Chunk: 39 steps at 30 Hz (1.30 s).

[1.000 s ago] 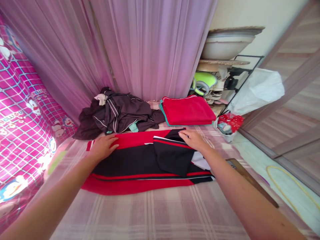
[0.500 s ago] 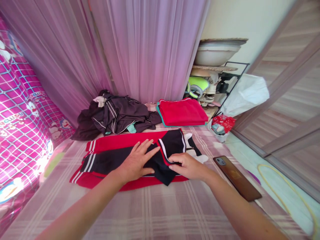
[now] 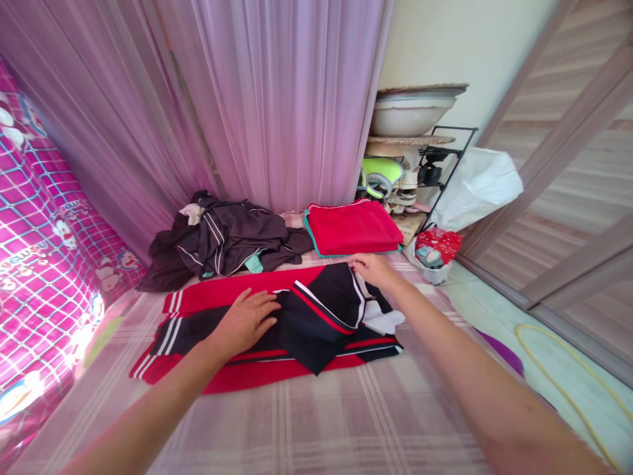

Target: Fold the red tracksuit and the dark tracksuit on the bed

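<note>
A red and black jacket (image 3: 306, 359) with white-striped ends lies partly folded on the bed. My left hand (image 3: 250, 323) rests flat on its black fabric, fingers spread and holding nothing. At the far right corner of the black part, my right hand (image 3: 370, 269) pinches the edge between thumb and fingers. A black flap with white and red trim (image 3: 329, 313) is folded over in the middle of the jacket. White cloth (image 3: 383, 320) shows from under the jacket's right end.
Behind the jacket lie a heap of dark clothes (image 3: 247, 231) and a folded red and teal stack (image 3: 353, 227). A shoe rack (image 3: 452, 168) with basins (image 3: 410, 115) stands at the back right, beside a white bag (image 3: 487, 185). A plaid sheet (image 3: 316, 429) covers the bed.
My right hand has moved from the trimmed edge to the jacket's far right corner. My left hand has slid left. The trimmed flap now lies at a different slant, and my right arm hides the phone.
</note>
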### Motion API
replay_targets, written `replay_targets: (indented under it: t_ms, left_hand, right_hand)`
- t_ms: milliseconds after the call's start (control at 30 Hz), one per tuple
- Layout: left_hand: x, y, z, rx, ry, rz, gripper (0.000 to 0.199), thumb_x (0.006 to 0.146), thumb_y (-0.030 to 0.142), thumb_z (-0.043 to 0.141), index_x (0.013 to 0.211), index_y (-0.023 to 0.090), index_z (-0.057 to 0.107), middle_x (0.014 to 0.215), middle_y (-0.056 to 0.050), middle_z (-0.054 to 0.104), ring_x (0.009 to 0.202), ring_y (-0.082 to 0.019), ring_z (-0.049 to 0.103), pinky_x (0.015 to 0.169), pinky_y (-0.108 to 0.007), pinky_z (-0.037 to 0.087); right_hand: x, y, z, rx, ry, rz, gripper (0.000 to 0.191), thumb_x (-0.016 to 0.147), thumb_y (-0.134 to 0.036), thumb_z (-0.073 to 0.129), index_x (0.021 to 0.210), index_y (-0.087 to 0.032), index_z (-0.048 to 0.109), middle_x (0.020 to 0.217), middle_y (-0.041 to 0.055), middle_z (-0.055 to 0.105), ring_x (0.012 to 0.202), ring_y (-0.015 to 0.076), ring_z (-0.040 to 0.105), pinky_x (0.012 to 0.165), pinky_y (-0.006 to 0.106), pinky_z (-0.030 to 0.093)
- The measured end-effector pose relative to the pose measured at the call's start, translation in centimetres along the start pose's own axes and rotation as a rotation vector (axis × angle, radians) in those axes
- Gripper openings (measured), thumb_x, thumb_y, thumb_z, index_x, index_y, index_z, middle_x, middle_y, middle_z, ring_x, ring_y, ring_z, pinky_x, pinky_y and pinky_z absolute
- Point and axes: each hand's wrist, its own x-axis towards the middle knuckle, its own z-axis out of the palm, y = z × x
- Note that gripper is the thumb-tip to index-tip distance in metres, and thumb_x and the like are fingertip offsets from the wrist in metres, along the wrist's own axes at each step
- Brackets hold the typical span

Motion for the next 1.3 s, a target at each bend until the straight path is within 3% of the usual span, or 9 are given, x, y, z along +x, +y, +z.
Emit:
replay_targets:
  t_ms: [133,233,333,500,733,867,1033,1167,1300]
  left_hand:
    - [0.5,-4.9,1.0,0.075,-0.003,-0.232,0.044,0.097,0.038,0.041,0.135,0.025,0.059,0.143,-0.010,0.057,0.136,-0.028,0.048,0.115,-0.054,0.032]
    - [0.1,-7.9,2.9,0.152,-0.036,-0.382,0.047,0.096,0.040,0.041,0.140,0.028,0.055,0.151,-0.009,0.049,0.140,-0.029,0.042,0.113,-0.055,0.034]
    - [-0.7,-9.4,4.9,0.203,-0.020,-0.429,0.049,0.096,0.044,0.041,0.142,0.033,0.052,0.155,-0.007,0.043,0.144,-0.029,0.037,0.114,-0.055,0.032]
    - [-1.2,-9.6,6.3,0.227,0.039,-0.421,0.051,0.097,0.048,0.038,0.144,0.033,0.049,0.156,-0.006,0.042,0.145,-0.029,0.035,0.116,-0.055,0.029]
    - [-1.2,-9.2,6.0,0.229,0.052,-0.412,0.051,0.097,0.048,0.038,0.143,0.032,0.051,0.155,-0.006,0.044,0.144,-0.028,0.037,0.116,-0.055,0.030]
    - [-1.2,-9.2,6.1,0.226,0.068,-0.417,0.051,0.097,0.048,0.038,0.142,0.032,0.052,0.154,-0.007,0.045,0.144,-0.028,0.037,0.116,-0.055,0.030]
    - [-1.2,-9.2,6.1,0.222,0.086,-0.403,0.050,0.096,0.048,0.039,0.142,0.032,0.053,0.153,-0.007,0.046,0.143,-0.028,0.039,0.115,-0.055,0.030]
    - [-1.2,-9.1,6.0,0.226,0.076,-0.410,0.050,0.096,0.047,0.039,0.142,0.032,0.052,0.153,-0.008,0.047,0.143,-0.029,0.038,0.115,-0.056,0.030]
    - [-1.2,-9.0,6.0,0.232,0.086,-0.411,0.049,0.096,0.046,0.040,0.142,0.032,0.052,0.153,-0.007,0.047,0.143,-0.028,0.039,0.115,-0.056,0.030]
  right_hand:
    - [4.6,3.4,0.0,-0.388,-0.055,-0.028,0.043,0.081,-0.010,0.058,0.119,-0.027,0.071,0.126,0.0050,0.068,0.114,0.0219,0.063,0.098,0.031,0.047]
    - [6.2,4.5,0.9,-0.480,-0.223,-0.186,0.051,0.081,-0.005,0.054,0.125,-0.027,0.067,0.132,0.0054,0.065,0.120,0.0202,0.061,0.100,0.029,0.045]
    - [6.7,4.8,1.5,-0.548,-0.330,-0.223,0.049,0.084,-0.006,0.050,0.124,-0.029,0.067,0.128,0.0038,0.068,0.116,0.0198,0.063,0.095,0.029,0.047]
    - [6.4,4.9,0.9,-0.711,-0.306,-0.166,0.031,0.088,-0.025,0.054,0.115,-0.024,0.070,0.106,0.0090,0.076,0.101,0.0252,0.069,0.081,0.031,0.050]
    - [5.6,5.4,0.5,-0.758,-0.252,0.053,0.032,0.091,-0.037,0.049,0.101,-0.025,0.077,0.101,0.0096,0.077,0.097,0.0245,0.070,0.076,0.030,0.049]
    - [5.4,6.2,0.8,-0.630,-0.212,0.070,0.029,0.088,-0.038,0.053,0.095,-0.024,0.078,0.096,0.0085,0.077,0.093,0.0244,0.070,0.075,0.030,0.049]
    - [5.8,7.4,1.5,-0.232,-0.155,-0.088,0.039,0.080,-0.022,0.055,0.117,-0.025,0.069,0.109,0.0031,0.075,0.094,0.0192,0.069,0.082,0.028,0.051]
    - [6.6,8.2,1.6,-0.006,-0.258,-0.043,0.023,0.079,-0.020,0.053,0.094,-0.022,0.071,0.080,-0.0013,0.075,0.076,0.0165,0.069,0.070,0.024,0.051]
    - [6.7,8.3,1.5,-0.113,-0.082,0.057,0.015,0.076,-0.018,0.057,0.086,-0.022,0.068,0.074,-0.0016,0.072,0.070,0.0150,0.065,0.064,0.022,0.046]
